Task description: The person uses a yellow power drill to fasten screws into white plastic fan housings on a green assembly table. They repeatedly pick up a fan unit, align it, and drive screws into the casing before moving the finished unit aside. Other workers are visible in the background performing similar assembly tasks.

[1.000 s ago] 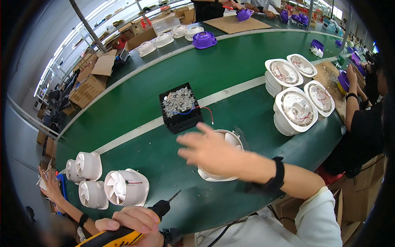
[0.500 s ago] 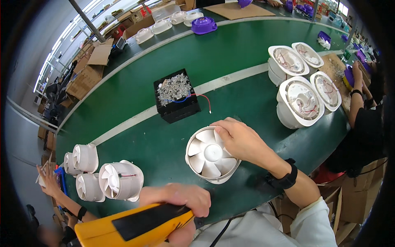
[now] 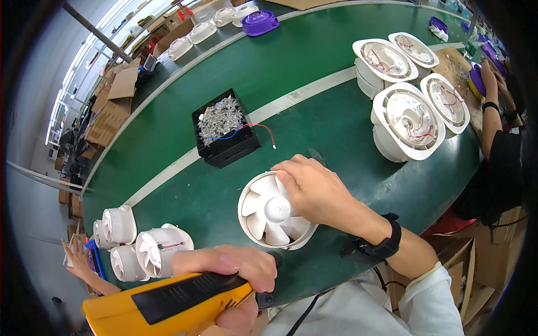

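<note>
My right hand (image 3: 316,190) grips the upper right rim of a round white fan housing (image 3: 242,215). Inside it, the white blades and hub (image 3: 276,209) face up. At the lower left, my left hand (image 3: 241,269) is closed around a yellow-and-black electric screwdriver (image 3: 168,299). Its dark front end (image 3: 274,256) sits close to the near edge of the fan housing; whether they touch I cannot tell. Beyond the fan stands a black box (image 3: 232,151) filled with small silver screws (image 3: 221,120). A red and blue wire (image 3: 263,127) hangs over its side.
Several white fan units (image 3: 154,252) lie on the left of the green table (image 3: 168,207). Several white housings with red wires (image 3: 408,120) stand at the right. A purple housing (image 3: 259,23) sits at the back. Other people's hands (image 3: 81,260) show left and right (image 3: 490,84).
The screwdriver's dark front end has come into view beside the fan housing. My view has shifted, so the table things sit somewhat differently. My right hand keeps its hold on the rim.
</note>
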Motion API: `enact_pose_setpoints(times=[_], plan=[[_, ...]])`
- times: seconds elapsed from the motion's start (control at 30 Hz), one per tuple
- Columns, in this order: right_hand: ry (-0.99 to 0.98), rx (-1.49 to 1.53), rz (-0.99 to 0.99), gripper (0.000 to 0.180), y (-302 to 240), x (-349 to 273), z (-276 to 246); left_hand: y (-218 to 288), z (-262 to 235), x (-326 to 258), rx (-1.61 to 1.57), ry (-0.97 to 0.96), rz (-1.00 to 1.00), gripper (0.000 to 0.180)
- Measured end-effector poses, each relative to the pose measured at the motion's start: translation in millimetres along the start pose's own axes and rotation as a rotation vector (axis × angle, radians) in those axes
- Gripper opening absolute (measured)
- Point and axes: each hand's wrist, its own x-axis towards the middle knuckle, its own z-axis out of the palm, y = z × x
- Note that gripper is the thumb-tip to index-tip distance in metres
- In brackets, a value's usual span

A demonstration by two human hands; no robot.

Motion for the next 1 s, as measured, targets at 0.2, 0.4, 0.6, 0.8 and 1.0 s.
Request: enact_pose_setpoints(times=[0.2,0.4,0.6,0.8,1.0], plan=[[0.035,0.003,-0.005,0.028,1.9,-1.8,-0.6,-9.9,0.3,12.3,-0.022,-0.198,0.009,0.055],[-0.141,0.025,-0.047,0.034,2.8,15.9,-8.8,1.5,7.2,12.8,0.046,-0.106,-0.12,0.054],[-0.646,0.209,-0.191,0.04,0.7,61.6,-7.3,19.4,-11.7,16.8,0.016,-0.006,0.156,0.053],[-0.508,0.215,-0.122,0.03,1.7,56.3,7.9,10.1,-46.0,6.2,0.163,0.034,0.14,0.051],[-0.105,0.166,-0.029,0.024,-6.0,21.6,8.4,-5.6,-44.9,4.6,-0.045,0.147,0.059,0.055]])
